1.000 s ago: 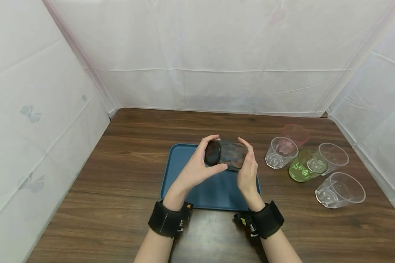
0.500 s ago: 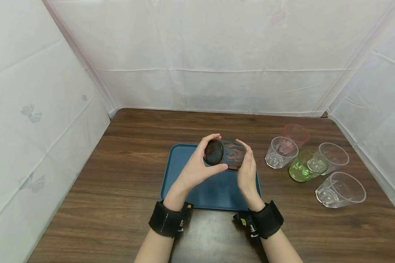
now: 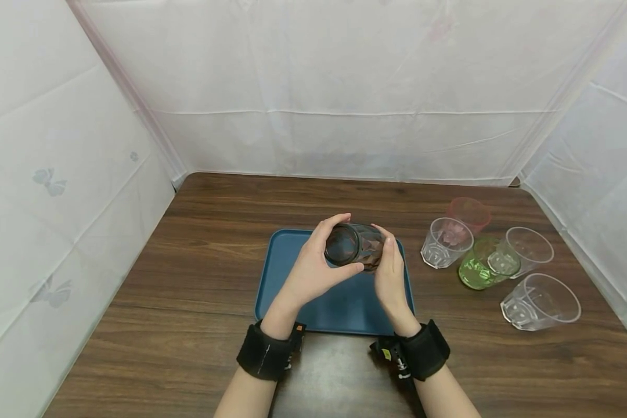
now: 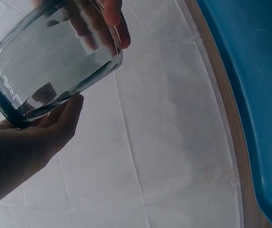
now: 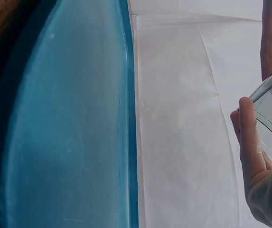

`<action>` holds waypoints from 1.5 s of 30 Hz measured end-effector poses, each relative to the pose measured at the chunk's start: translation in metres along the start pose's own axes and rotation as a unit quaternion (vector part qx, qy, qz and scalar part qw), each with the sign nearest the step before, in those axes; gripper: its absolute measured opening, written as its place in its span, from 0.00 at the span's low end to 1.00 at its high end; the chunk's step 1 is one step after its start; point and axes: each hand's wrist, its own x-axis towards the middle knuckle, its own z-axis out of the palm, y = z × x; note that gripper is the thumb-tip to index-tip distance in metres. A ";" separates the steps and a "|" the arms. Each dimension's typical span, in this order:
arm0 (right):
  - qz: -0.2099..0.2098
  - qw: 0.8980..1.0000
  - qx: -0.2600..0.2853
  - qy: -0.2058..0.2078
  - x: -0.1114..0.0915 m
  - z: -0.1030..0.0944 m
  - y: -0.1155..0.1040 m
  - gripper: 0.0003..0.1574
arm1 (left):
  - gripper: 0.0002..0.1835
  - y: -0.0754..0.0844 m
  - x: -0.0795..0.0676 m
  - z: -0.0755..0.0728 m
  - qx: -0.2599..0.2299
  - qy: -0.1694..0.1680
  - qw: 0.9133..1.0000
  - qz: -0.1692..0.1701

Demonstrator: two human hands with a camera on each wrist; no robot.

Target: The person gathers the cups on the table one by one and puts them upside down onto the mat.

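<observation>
Smoke-tinted tumbler lies on its side in the air, held between two hands above the far part of a blue tray. The left hand wraps one end, thumb on the near side and fingers on the far side; the right hand cups the other end, its fingers bent around the wall. It looks rigid and smooth, probably of modest weight, though the pictures don't settle whether it is glass or hard plastic, so it is best treated as breakable. The polished wall could slip under a one-sided pinch; a hold around its girth from opposite sides, as here, seems safer than pressing on the rim. A green tumbler stands among others on the wooden table, right of the tray.
</observation>
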 end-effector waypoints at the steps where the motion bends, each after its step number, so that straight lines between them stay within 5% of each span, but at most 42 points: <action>1: 0.001 1.000 0.004 -0.001 0.000 0.000 0.000 0.31 | 0.40 0.000 0.000 0.000 0.002 0.001 1.000 0.001; 19: 0.025 0.999 -0.023 0.001 0.000 0.002 0.002 0.30 | 0.41 -0.001 0.000 0.005 0.034 0.034 0.999 0.024; 29: 0.033 0.999 0.022 -0.023 0.001 0.003 -0.007 0.26 | 0.41 0.003 0.001 0.006 0.022 0.048 0.998 0.023; 45: 0.006 0.992 -0.125 -0.015 0.003 0.004 0.003 0.31 | 0.39 0.002 0.002 0.006 0.066 0.069 0.995 0.034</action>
